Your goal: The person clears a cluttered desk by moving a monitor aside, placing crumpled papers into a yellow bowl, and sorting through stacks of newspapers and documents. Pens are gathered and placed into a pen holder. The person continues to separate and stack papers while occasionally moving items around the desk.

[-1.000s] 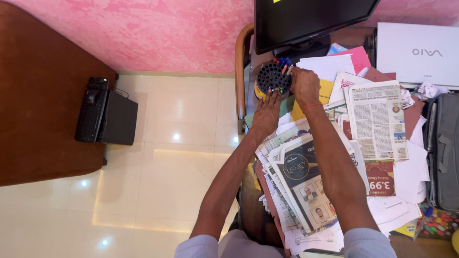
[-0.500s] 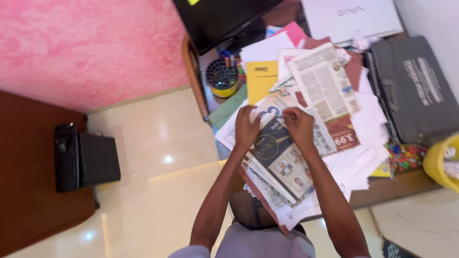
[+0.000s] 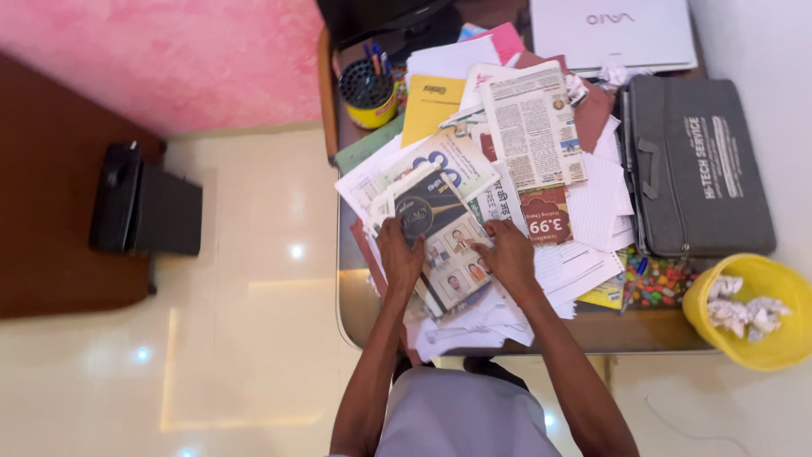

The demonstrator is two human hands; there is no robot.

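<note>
My left hand (image 3: 399, 252) presses on the left side of a dark glossy magazine (image 3: 440, 228) that tops a messy pile of papers. My right hand (image 3: 510, 250) rests on the magazine's right edge and the sheets beside it. Both hands lie flat, fingers spread, gripping the stack's near part. A folded newspaper (image 3: 531, 127) lies further back on the pile. A yellow-and-black pen holder (image 3: 369, 90) with several pens stands at the desk's far left corner.
A grey zip bag (image 3: 694, 169) and a white closed laptop (image 3: 612, 30) fill the desk's right and back. A yellow bin (image 3: 757, 343) with crumpled paper stands at the right. A black device (image 3: 144, 211) sits on the floor at the left. A monitor (image 3: 381, 19) stands behind.
Both hands left the pen holder and came back toward me onto the magazine pile. The view swung right, bringing the grey bag and yellow bin into sight.
</note>
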